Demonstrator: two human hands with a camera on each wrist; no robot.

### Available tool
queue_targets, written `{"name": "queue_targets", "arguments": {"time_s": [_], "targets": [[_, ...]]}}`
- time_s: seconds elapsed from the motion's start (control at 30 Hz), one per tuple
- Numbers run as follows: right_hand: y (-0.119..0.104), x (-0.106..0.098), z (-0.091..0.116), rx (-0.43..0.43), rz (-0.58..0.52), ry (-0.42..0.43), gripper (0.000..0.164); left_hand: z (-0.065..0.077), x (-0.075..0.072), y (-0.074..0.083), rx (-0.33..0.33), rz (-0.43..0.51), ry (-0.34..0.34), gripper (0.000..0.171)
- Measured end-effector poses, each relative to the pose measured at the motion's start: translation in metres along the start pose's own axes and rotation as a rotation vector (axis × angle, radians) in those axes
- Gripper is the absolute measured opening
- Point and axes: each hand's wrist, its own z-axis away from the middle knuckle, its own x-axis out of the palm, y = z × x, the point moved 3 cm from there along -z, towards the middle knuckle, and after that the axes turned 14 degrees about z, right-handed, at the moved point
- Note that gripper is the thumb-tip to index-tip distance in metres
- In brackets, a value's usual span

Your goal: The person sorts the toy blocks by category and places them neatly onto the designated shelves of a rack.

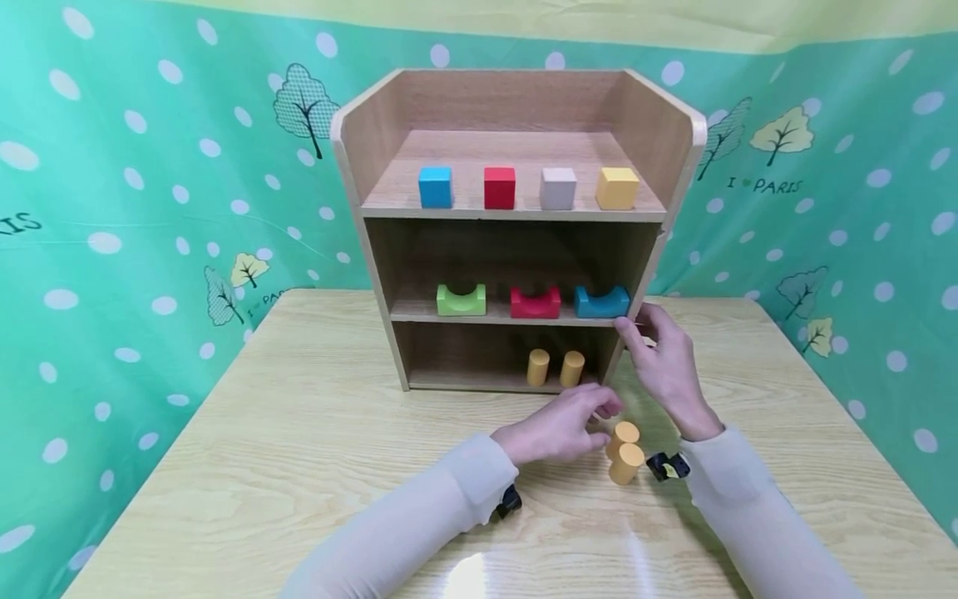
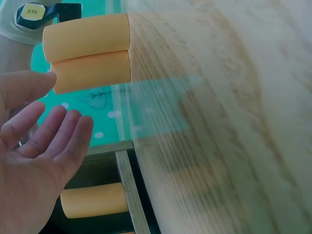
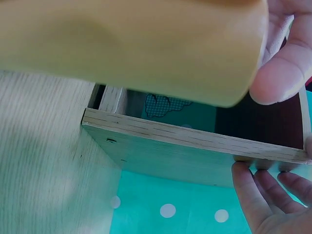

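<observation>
My left hand [image 1: 563, 423] is over the table beside two upright wooden cylinders [image 1: 625, 464]. Its fingers are loosely bent and hold nothing; in the left wrist view the thumb tip is right by the cylinders [image 2: 90, 70], and whether it touches is hard to tell. At the right side of the wooden shelf [image 1: 516, 215], my right hand [image 1: 666, 362] holds the side panel, thumb at the front edge. The fingertips [image 3: 241, 170] press the panel's outer face. Two more cylinders [image 1: 537, 368] stand on the bottom level. A cylinder [image 3: 146, 44] blocks much of the right wrist view.
On the top level stand blue [image 1: 436, 188], red [image 1: 499, 189], grey [image 1: 557, 190] and yellow [image 1: 617, 190] cubes. Green [image 1: 461, 306], red [image 1: 535, 309] and blue [image 1: 602, 308] arch blocks line the middle level. A patterned green cloth [image 1: 150, 208] hangs behind the table [image 1: 262, 466].
</observation>
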Motion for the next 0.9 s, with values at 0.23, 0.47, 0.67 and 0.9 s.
{"name": "queue_targets", "arguments": {"time_s": [0.23,0.47,0.67,0.9], "targets": [[0.001,0.0,-0.001,-0.004,-0.005,0.012,0.051,-0.003,0.001,0.002,-0.022,-0.029,-0.029,0.037],[0.0,0.0,-0.001,-0.021,-0.006,0.019,0.048,-0.006,0.006,0.002,0.006,-0.104,-0.066,0.037],[0.0,0.0,-0.001,-0.02,-0.006,0.019,0.048,-0.009,0.009,0.003,0.006,-0.155,-0.065,0.036],[0.0,0.0,0.0,-0.021,-0.01,0.012,0.048,-0.012,0.011,0.004,0.029,-0.191,-0.076,0.034]]}}
